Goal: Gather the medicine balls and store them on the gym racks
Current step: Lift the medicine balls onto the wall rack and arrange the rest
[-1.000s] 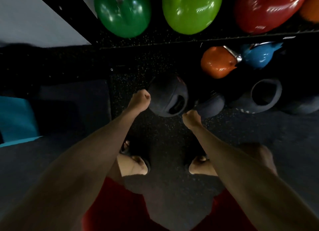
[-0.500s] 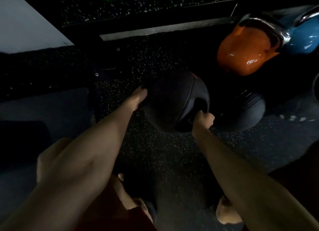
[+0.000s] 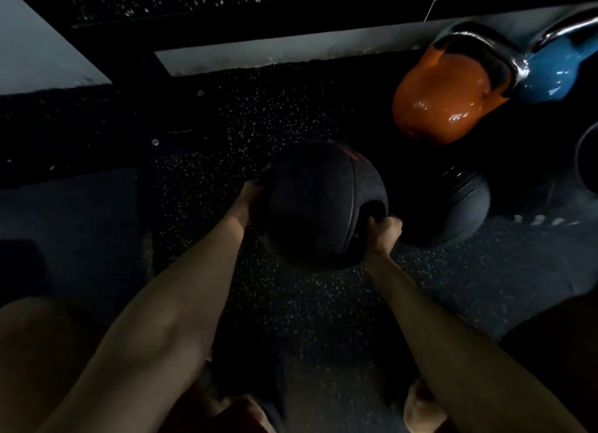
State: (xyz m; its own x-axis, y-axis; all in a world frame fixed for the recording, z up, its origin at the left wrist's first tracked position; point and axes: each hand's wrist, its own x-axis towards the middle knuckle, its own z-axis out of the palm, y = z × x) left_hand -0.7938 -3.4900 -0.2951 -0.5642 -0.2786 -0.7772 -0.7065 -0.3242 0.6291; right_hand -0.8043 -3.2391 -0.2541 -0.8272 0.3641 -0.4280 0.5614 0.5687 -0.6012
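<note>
A black medicine ball (image 3: 310,202) with cut-out handles sits low over the speckled rubber floor in the middle of the view. My left hand (image 3: 250,194) wraps its left side, fingers mostly hidden behind the ball. My right hand (image 3: 385,230) is curled into the handle opening on its right side. A second black medicine ball (image 3: 459,209) lies on the floor just right of it, partly hidden behind the first.
An orange kettlebell (image 3: 443,102) and a blue kettlebell (image 3: 547,76) stand at the upper right under the dark rack beam (image 3: 291,21). Another dark ball edge (image 3: 587,164) shows at the far right. My knees and feet are at the bottom.
I have crouched closer to the floor. My hands went from closed fists above the ball to gripping it on both sides; the right hand sank deeper into the handle.
</note>
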